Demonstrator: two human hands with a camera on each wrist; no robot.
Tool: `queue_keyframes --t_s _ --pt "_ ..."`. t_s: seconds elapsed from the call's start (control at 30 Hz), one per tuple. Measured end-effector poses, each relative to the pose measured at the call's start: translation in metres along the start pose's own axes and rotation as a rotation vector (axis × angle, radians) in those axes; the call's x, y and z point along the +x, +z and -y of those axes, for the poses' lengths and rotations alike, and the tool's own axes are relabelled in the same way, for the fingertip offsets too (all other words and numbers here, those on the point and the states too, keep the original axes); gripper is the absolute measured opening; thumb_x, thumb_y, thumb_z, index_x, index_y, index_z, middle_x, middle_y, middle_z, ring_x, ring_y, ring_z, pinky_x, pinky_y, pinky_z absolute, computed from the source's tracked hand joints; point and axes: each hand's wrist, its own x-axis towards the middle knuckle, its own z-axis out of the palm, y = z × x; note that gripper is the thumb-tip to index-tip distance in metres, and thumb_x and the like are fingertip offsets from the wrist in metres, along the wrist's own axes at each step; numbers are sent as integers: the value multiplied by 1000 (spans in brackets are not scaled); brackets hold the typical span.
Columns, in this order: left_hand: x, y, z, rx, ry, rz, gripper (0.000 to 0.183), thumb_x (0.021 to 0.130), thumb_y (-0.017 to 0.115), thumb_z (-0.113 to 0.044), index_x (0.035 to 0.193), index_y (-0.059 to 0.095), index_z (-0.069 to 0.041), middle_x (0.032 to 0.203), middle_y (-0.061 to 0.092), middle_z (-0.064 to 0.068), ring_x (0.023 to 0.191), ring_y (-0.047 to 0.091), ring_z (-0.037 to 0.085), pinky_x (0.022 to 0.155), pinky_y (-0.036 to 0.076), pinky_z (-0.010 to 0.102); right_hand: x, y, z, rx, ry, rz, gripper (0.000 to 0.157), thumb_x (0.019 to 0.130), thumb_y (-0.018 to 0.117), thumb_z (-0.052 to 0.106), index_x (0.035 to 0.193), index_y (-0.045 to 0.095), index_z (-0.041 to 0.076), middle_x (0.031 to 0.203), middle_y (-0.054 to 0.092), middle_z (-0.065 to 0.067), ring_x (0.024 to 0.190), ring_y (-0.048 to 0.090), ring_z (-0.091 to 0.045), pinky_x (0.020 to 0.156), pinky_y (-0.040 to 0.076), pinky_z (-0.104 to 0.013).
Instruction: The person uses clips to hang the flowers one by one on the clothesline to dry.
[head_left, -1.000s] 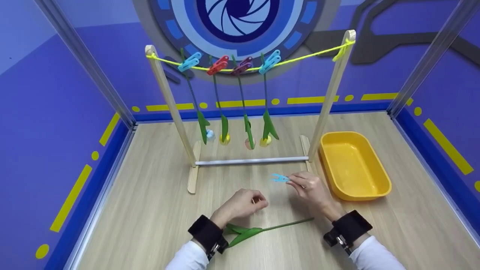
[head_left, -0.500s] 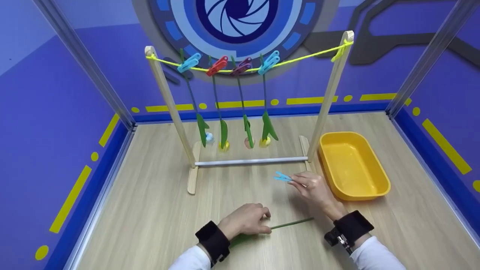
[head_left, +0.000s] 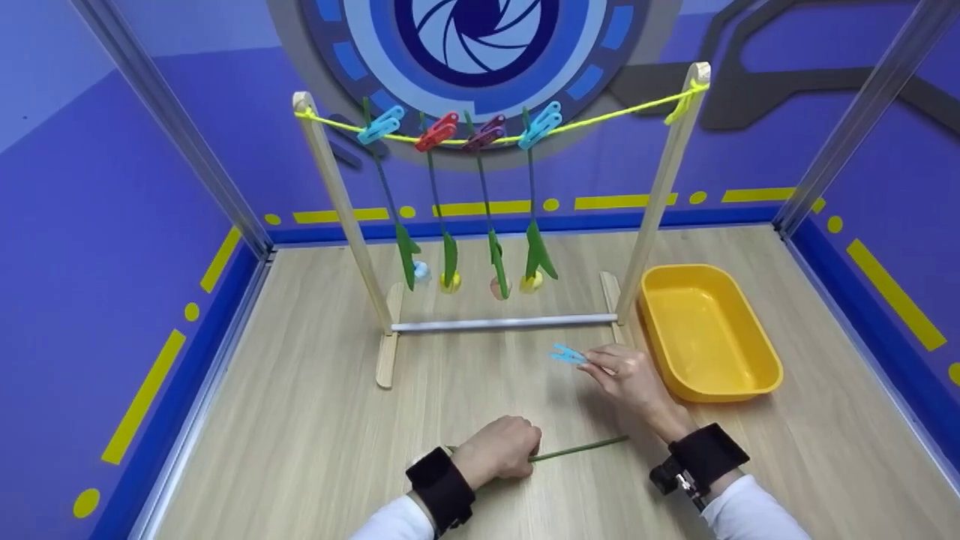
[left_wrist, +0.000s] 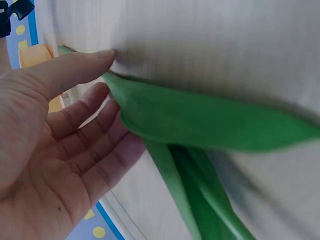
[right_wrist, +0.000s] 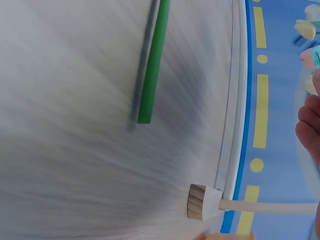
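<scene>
My left hand [head_left: 496, 448] is over a tulip on the table, thumb and fingers closing around its stem beside the leaves. The green stem [head_left: 581, 449] runs out to the right of the hand in the head view. In the left wrist view broad green leaves [left_wrist: 210, 117] spread beyond the fingers; the bloom is out of sight. My right hand [head_left: 628, 379] pinches a light blue clothespin [head_left: 568, 354] by its handle end, held above the table with its jaws pointing left. In the right wrist view the cut stem end [right_wrist: 145, 112] lies below.
A wooden rack [head_left: 664, 191] with a yellow line [head_left: 615, 114] stands behind the hands. Several tulips hang bloom-down from it, held by a red clothespin [head_left: 436, 132], a purple clothespin [head_left: 484, 133] and blue ones. A yellow bin [head_left: 709, 337] sits at the right.
The left hand has moved down and slightly right onto the tulip, and its fingers have closed around the stem. The right hand with the blue clothespin has barely moved.
</scene>
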Motion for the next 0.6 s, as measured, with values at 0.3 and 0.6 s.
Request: queue_keyframes --t_s 0.3,0.6 --pt "0 2 -6 7 -10 -14 20 74 72 -4 63 59 -13 60 55 -4 55 37 10 52 38 24 -4 0 -1 -16 46 31 24 66 89 4 88 79 2 80 75 -8 69 70 -19 63 56 -28" --pt "2 12 4 -22 22 -54 10 74 67 -8 76 60 -14 72 61 -3 60 44 9 57 43 23 -9 -4 -4 -5 101 72 21 70 87 6 89 80 5 82 75 -6 72 70 -17 66 56 -27"
